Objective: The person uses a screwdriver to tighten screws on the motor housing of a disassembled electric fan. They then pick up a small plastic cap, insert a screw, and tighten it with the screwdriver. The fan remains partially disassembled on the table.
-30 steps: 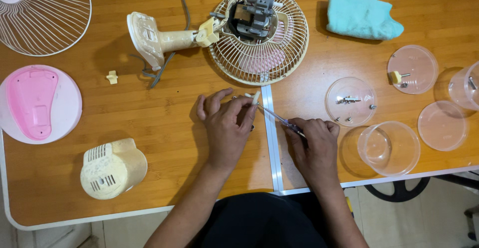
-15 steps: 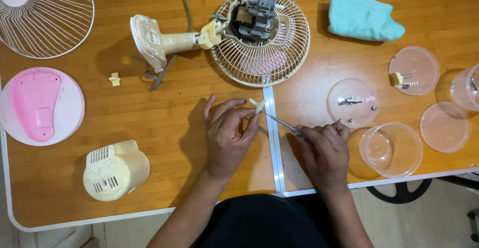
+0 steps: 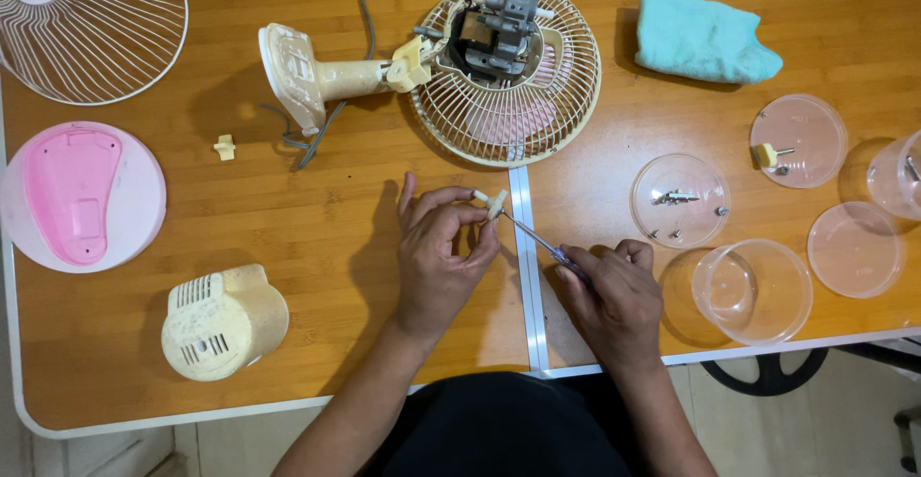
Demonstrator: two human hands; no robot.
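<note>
The right hand [image 3: 614,295] lies knuckles-up, clenched around a screwdriver [image 3: 537,237] angled toward the left. The left hand [image 3: 443,251], fingers curled, pinches a small cream plastic knob [image 3: 493,202] at the tool's tip, above the wooden table [image 3: 317,275]. Beyond lies the dismantled fan [image 3: 480,64].

Single head-worn view, looking almost straight down from above onto the wooden counter [image 3: 288,237]. Near enough to fill the picture with the counter top; near edge, lap and floor at the bottom. Forearms entering from below.
</note>
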